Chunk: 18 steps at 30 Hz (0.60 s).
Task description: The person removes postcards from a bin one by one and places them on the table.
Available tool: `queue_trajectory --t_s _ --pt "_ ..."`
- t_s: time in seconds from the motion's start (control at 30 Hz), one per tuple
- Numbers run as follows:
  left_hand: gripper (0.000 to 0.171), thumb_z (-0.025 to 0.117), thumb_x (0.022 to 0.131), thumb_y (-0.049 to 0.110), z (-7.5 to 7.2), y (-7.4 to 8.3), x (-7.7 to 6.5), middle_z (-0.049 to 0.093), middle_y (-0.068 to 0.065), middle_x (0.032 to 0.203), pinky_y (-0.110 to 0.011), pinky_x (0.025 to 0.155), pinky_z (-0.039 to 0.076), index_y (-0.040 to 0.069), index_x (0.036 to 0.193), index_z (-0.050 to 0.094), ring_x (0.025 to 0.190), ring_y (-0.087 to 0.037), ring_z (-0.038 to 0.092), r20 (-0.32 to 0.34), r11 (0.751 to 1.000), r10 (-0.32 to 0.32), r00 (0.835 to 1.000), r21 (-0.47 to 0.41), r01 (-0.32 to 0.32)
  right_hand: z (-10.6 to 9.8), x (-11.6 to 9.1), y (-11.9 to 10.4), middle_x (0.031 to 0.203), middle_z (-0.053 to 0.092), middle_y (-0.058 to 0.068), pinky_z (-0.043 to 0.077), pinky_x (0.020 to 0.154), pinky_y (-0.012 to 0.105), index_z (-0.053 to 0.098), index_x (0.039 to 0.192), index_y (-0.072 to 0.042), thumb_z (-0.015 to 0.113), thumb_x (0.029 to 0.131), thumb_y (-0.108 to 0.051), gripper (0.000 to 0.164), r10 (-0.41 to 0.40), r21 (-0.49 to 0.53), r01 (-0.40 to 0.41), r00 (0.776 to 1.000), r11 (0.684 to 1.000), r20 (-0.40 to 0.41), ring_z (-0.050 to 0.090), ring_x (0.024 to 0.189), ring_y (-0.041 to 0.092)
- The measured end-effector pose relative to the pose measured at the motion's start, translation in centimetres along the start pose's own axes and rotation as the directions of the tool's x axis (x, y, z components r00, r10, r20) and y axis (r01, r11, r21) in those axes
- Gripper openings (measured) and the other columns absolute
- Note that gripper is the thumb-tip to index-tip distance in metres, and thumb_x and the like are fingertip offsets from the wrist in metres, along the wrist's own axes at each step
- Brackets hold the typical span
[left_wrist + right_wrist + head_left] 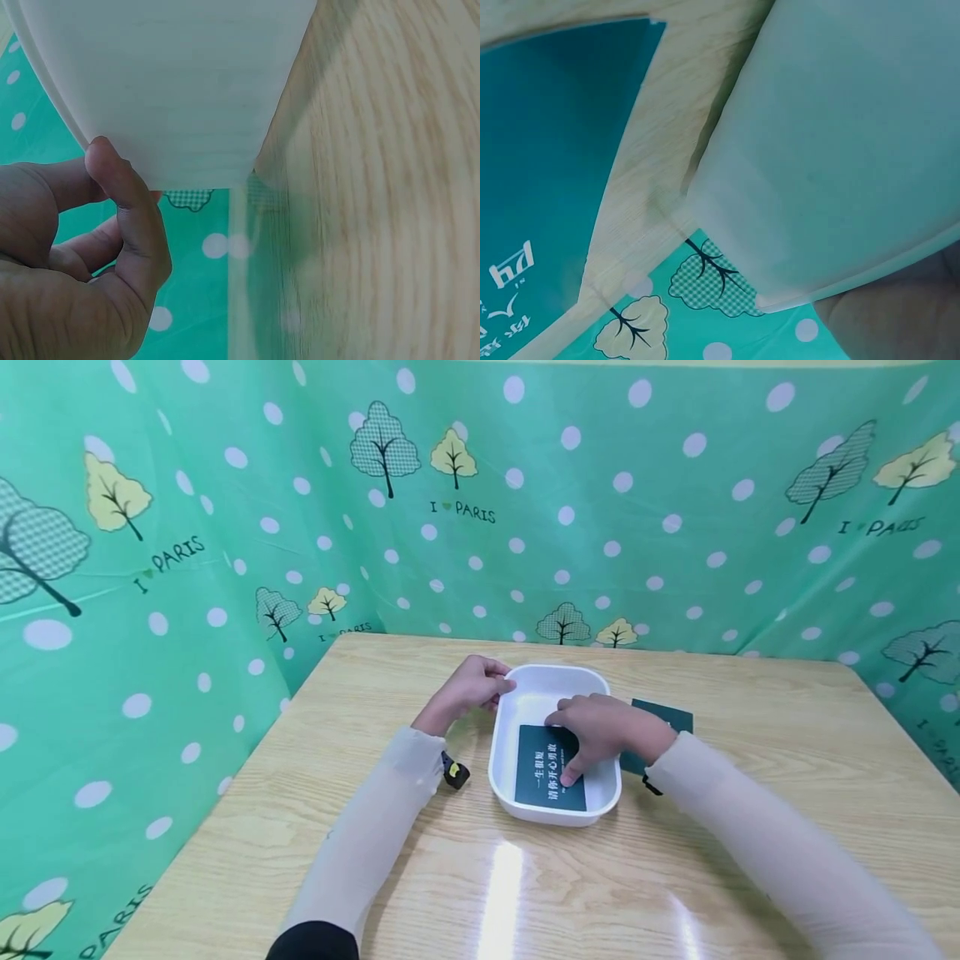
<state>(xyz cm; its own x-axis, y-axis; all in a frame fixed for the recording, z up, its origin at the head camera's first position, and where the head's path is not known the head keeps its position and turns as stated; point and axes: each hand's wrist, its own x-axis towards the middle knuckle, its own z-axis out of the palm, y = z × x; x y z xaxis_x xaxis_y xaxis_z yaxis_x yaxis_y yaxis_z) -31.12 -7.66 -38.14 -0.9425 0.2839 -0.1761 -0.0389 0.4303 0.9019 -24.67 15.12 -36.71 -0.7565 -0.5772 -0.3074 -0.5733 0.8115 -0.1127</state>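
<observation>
A white plastic basin (506, 735) sits on the table, longer front to back than across. At its far left rim my left hand (472, 682) pinches the edge; the left wrist view shows a bent thumb against the outer wall of the basin (187, 97). Inside lies a dark green booklet (534, 777) with white Chinese characters. My right hand (600, 727) reaches over the right rim and holds this booklet, thumb on the cover and fingers at its far edge. In the right wrist view, the basin wall hides most of that hand (900, 319).
A second dark green booklet (667, 714) lies on the table just right of the basin, partly under my right wrist; white lettering shows on this booklet (547, 165) in the right wrist view. Behind the wooden table (787, 735) hangs a green dotted curtain (600, 552).
</observation>
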Motion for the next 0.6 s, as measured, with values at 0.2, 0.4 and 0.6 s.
queue_trajectory --t_s 0.2,0.4,0.6 --pt "0.024 0.067 0.093 0.013 0.08 0.14 0.1 0.066 -0.013 0.093 -0.03 0.059 0.057 0.005 0.115 0.065 0.067 -0.02 0.062 -0.003 1.0 -0.003 1.0 0.001 0.003 0.0 -0.3 0.0 0.129 0.053 0.006 0.044 0.097 0.048 0.05 0.142 -0.015 0.075 0.059 -0.074 0.104 0.004 0.008 -0.004 1.0 1.0 -0.017 0.05 0.109 0.025" --pt "0.024 0.067 0.093 0.013 0.19 0.26 0.17 0.065 -0.013 0.093 -0.028 0.057 0.057 0.005 0.115 0.065 0.066 -0.019 0.061 -0.005 1.0 0.0 1.0 -0.005 0.0 -0.02 -0.35 0.1 0.124 0.052 0.003 0.046 0.096 0.043 0.047 0.142 -0.013 0.078 0.061 -0.069 0.103 -0.027 0.007 0.028 0.997 1.0 -0.072 0.051 0.107 0.021" --pt "0.021 0.067 0.093 0.013 0.15 0.04 0.22 0.065 -0.013 0.092 -0.029 0.056 0.056 0.005 0.112 0.066 0.064 -0.018 0.061 -0.008 1.0 -0.01 1.0 -0.006 0.01 0.03 -0.27 -0.07 0.125 0.052 0.004 0.044 0.099 0.042 0.043 0.142 -0.009 0.084 0.066 -0.055 0.099 -0.049 0.109 0.058 0.995 0.992 -0.086 0.05 0.111 0.019"
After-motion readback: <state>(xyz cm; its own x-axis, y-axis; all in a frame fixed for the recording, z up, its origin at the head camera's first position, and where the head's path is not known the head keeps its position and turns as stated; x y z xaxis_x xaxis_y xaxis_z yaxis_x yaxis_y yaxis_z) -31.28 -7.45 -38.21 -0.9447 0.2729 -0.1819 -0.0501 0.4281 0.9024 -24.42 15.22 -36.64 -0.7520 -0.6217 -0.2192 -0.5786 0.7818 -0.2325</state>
